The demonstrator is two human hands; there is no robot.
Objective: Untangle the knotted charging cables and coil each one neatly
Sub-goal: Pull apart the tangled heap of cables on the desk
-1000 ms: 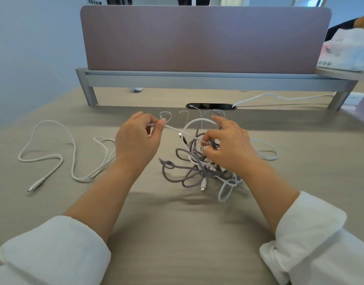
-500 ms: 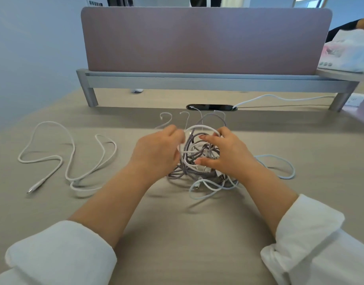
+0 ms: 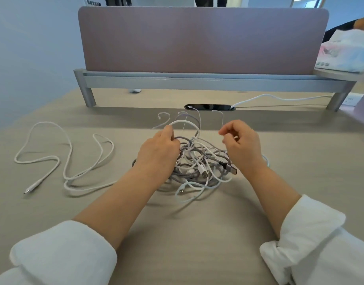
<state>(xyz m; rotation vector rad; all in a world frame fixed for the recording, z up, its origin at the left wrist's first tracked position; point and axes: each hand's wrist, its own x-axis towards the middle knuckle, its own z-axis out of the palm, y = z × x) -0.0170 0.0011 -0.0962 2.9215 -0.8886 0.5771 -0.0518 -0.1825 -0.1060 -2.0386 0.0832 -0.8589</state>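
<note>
Between both hands, knotted grey-white cables [image 3: 199, 165]

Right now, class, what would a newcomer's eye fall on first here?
The tangle of grey and white cables at the middle of the desk, with the left hand gripping its left side and the right hand above its right. Next, one white cable lying loose, apart, to the left.

Beige desk [image 3: 197, 233]: cable tangle [image 3: 199, 167], loose white cable [image 3: 68, 161].
</note>
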